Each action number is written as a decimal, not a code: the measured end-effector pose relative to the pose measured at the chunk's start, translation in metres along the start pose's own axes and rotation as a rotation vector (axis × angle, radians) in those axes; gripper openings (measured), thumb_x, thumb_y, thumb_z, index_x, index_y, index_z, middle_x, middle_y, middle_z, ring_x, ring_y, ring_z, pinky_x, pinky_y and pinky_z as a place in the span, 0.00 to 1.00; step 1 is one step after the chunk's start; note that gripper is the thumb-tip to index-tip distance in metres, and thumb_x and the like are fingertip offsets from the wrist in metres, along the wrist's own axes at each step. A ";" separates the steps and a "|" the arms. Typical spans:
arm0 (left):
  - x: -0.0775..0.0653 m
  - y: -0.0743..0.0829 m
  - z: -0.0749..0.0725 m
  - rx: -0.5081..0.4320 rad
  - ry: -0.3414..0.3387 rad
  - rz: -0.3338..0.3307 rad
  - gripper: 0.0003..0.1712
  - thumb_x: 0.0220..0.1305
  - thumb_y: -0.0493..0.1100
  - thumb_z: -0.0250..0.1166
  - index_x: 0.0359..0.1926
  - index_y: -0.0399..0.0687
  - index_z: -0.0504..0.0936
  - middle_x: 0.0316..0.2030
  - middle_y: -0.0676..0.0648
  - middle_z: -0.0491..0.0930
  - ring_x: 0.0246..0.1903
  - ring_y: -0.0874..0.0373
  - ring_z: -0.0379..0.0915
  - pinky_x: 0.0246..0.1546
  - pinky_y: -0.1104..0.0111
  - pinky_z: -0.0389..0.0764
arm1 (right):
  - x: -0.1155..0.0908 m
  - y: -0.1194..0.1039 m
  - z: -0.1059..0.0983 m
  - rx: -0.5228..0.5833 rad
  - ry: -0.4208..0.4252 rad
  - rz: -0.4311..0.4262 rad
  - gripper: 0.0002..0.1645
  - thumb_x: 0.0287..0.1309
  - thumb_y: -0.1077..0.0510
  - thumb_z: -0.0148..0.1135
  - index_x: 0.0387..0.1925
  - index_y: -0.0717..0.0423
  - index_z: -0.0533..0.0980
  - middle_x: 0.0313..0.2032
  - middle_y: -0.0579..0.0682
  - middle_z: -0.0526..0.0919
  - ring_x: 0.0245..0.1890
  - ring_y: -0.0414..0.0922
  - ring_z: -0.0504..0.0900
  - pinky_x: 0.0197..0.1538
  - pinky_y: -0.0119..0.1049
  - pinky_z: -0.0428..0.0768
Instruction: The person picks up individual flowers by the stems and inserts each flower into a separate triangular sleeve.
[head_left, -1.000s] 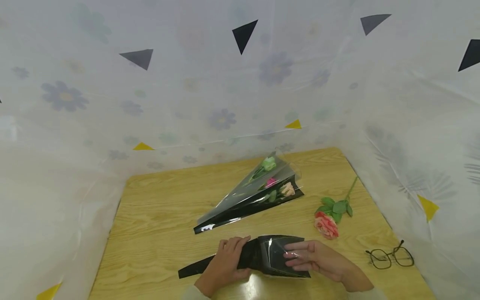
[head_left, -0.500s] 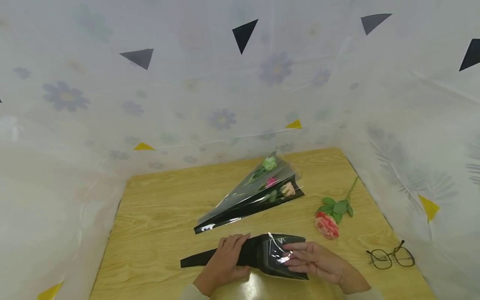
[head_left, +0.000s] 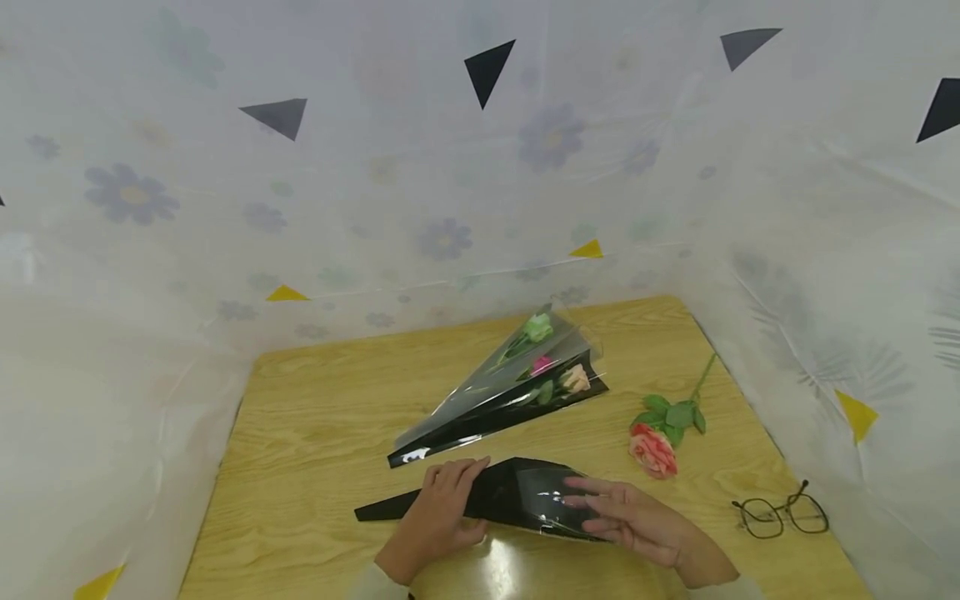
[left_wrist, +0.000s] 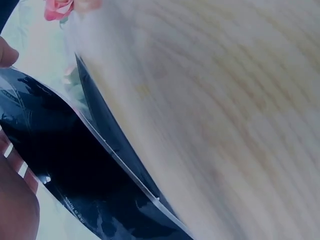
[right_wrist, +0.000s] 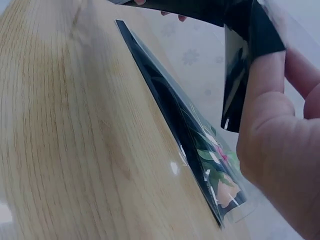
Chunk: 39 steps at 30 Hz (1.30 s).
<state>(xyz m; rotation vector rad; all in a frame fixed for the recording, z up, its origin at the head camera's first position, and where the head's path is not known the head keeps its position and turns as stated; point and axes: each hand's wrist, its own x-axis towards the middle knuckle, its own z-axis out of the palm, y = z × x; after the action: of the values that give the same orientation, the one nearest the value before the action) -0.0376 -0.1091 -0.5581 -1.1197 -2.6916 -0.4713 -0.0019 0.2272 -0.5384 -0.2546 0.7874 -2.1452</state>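
Observation:
A black flower sleeve (head_left: 517,492) with a clear front lies across both hands above the table. My left hand (head_left: 442,508) grips its narrower part, fingers over the far side. At the wide end, my right hand (head_left: 641,521) holds the film, its fingers extended over the clear panel. The right wrist view shows the right thumb (right_wrist: 267,75) against the black edge, with film between it and the fingers. In the left wrist view the sleeve (left_wrist: 65,150) bulges in a curve. Whether the fingertips are inside or outside the clear film is hard to tell.
Wrapped flowers (head_left: 495,400) in black and clear sleeves lie behind the hands. A pink rose (head_left: 652,450) with green leaves rests to the right. Eyeglasses (head_left: 783,512) lie near the right edge of the wooden table (head_left: 315,417). Patterned sheets surround the table.
The held sleeve has tilted and turned, its wide end rounding upward and its narrow tip rising a little. My left hand has shifted slightly up and left; both hands keep their hold.

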 end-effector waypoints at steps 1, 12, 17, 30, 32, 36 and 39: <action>0.000 -0.001 -0.001 0.002 -0.002 0.002 0.54 0.44 0.58 0.68 0.70 0.51 0.54 0.56 0.50 0.65 0.54 0.57 0.61 0.48 0.58 0.63 | 0.000 0.000 -0.001 -0.024 0.005 -0.003 0.27 0.70 0.68 0.26 0.68 0.61 0.55 0.60 0.58 0.69 0.44 0.43 0.81 0.52 0.33 0.72; -0.003 0.001 -0.006 -0.006 -0.038 0.024 0.49 0.45 0.58 0.68 0.68 0.53 0.59 0.54 0.52 0.67 0.52 0.58 0.63 0.47 0.58 0.64 | 0.001 -0.009 0.004 -0.560 0.350 0.093 0.37 0.64 0.59 0.53 0.66 0.74 0.51 0.63 0.65 0.62 0.53 0.53 0.76 0.51 0.44 0.74; -0.004 0.004 -0.002 0.000 -0.080 0.040 0.55 0.42 0.62 0.69 0.70 0.53 0.55 0.56 0.52 0.65 0.53 0.58 0.63 0.50 0.57 0.62 | -0.001 -0.006 0.003 -0.574 0.246 0.081 0.30 0.64 0.62 0.51 0.64 0.71 0.58 0.62 0.65 0.64 0.60 0.50 0.68 0.54 0.42 0.72; 0.004 0.013 -0.001 0.075 -0.058 0.050 0.59 0.38 0.62 0.73 0.70 0.54 0.55 0.54 0.52 0.66 0.52 0.58 0.63 0.49 0.58 0.62 | 0.005 0.001 0.009 -0.101 0.017 0.078 0.25 0.72 0.65 0.28 0.64 0.73 0.56 0.61 0.68 0.63 0.62 0.59 0.62 0.61 0.47 0.60; 0.004 0.013 -0.001 0.073 -0.043 0.058 0.59 0.37 0.60 0.74 0.70 0.54 0.55 0.54 0.52 0.66 0.51 0.58 0.63 0.49 0.59 0.62 | 0.005 0.002 0.008 -0.052 -0.038 0.089 0.26 0.72 0.65 0.25 0.66 0.73 0.53 0.63 0.68 0.59 0.64 0.60 0.58 0.62 0.48 0.57; 0.005 0.014 -0.002 0.079 -0.033 0.075 0.59 0.36 0.58 0.75 0.69 0.54 0.56 0.54 0.52 0.66 0.51 0.58 0.64 0.48 0.59 0.62 | 0.004 0.004 0.007 0.014 -0.104 0.113 0.26 0.71 0.67 0.23 0.67 0.71 0.50 0.66 0.66 0.55 0.65 0.60 0.55 0.63 0.48 0.55; 0.006 0.016 -0.004 0.080 -0.037 0.090 0.59 0.36 0.59 0.74 0.69 0.54 0.55 0.53 0.52 0.65 0.51 0.58 0.64 0.48 0.59 0.62 | 0.005 0.006 0.008 0.060 -0.120 0.154 0.27 0.71 0.67 0.21 0.67 0.70 0.54 0.65 0.66 0.58 0.65 0.59 0.57 0.63 0.48 0.55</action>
<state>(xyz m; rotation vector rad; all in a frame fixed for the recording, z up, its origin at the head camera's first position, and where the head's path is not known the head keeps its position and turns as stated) -0.0301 -0.0957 -0.5488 -1.2328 -2.6512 -0.3281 0.0022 0.2167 -0.5365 -0.2802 0.6516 -1.9856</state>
